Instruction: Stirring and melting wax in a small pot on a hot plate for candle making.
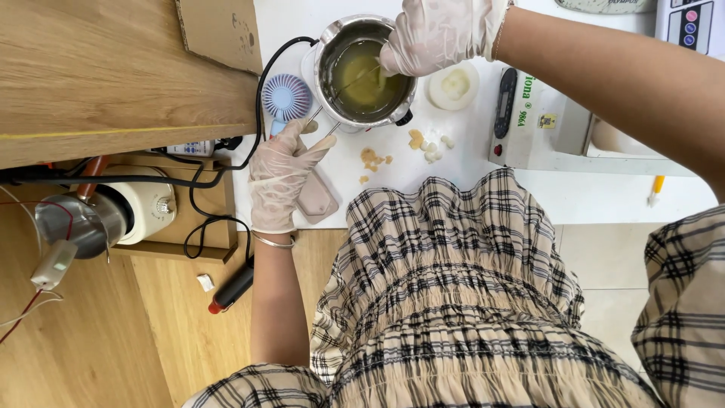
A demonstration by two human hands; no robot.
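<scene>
Looks like a home craft workshop: melting pot point(365, 74) under right hand point(438, 34), scale point(540, 121) beside, wax crumbs point(423, 143) below.

Counting around the steel pot point(365, 72) on the white table point(581, 198) — one pot, holding yellow liquid. Showing two gloved hands: the right hand point(434, 34) over the pot's rim, the left hand point(281, 177) just below it. Sitting left of the pot, one small blue fan point(286, 97). Lying right of the pot, one white dish point(454, 85) and one scale point(529, 121). Lying scattered below the pot — roughly ten small wax bits point(418, 139).
</scene>
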